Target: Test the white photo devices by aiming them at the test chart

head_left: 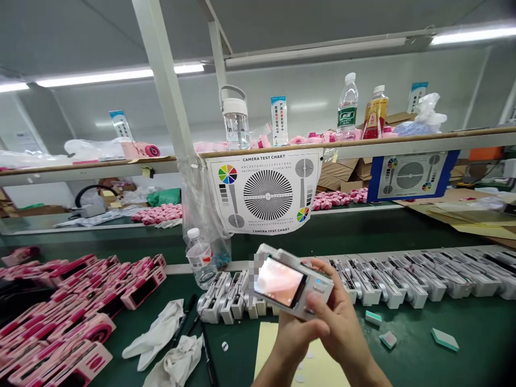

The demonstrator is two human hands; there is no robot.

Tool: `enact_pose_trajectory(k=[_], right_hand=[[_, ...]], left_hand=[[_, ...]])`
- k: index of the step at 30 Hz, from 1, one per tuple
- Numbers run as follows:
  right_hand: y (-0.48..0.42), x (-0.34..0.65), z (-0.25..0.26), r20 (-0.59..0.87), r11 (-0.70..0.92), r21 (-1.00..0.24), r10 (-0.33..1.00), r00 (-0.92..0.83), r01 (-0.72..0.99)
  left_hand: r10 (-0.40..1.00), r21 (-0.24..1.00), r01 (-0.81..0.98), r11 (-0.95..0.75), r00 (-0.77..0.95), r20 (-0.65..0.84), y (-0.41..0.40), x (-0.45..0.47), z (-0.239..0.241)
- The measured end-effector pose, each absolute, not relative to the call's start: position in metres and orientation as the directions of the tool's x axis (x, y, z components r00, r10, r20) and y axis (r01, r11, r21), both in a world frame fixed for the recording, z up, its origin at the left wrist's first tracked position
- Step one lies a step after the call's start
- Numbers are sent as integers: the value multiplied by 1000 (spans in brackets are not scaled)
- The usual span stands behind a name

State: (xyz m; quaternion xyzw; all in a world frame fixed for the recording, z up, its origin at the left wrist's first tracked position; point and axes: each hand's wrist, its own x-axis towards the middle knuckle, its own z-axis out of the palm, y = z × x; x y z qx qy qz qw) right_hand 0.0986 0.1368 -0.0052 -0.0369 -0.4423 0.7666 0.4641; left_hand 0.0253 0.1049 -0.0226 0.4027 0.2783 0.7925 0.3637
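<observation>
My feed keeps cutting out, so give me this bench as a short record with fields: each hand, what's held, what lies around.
held: white camera, screen lit and facing the wearer
right hand: closed on the camera's right end, thumb by its buttons
left hand: under the camera, largely hidden
ahead: camera test chart hanging from the shelf edge
behind hands: row of white cameras along the bench
left: pile of pink cameras
near: white cloths, water bottle, yellow sheet
</observation>
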Motion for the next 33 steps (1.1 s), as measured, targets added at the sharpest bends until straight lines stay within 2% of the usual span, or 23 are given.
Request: enact_pose_trajectory(k=[3,7,11,17,24,30,33], right_hand=[[138,94,-14,406,-125,-751,688,-602,-649],[141,88,-22,483,-68,-718,667,-567,-692],[142,88,-20,411,-111,-753,691,-595,-649],[140,90,-16,408,-144,-747,671,-619,-649],[135,90,-15,364,-132,-761,723,-587,-635],[133,89,-17,364,-99,-770,743,-562,-630],[137,89,-14,325,-132,-772,759,-565,-622]], left_hand=[[836,750,-426,-505,-456,304,105,31,-27],[811,753,-420,-507,-528,252,100,27,-21],[816,753,-445,-485,-541,205,100,30,-17],[798,732,-463,-500,-575,182,101,34,-18],[782,732,-455,-508,-600,169,99,38,-12],[796,747,-448,-492,-580,176,101,40,-13],[814,762,-441,-474,-551,187,106,36,-16]])
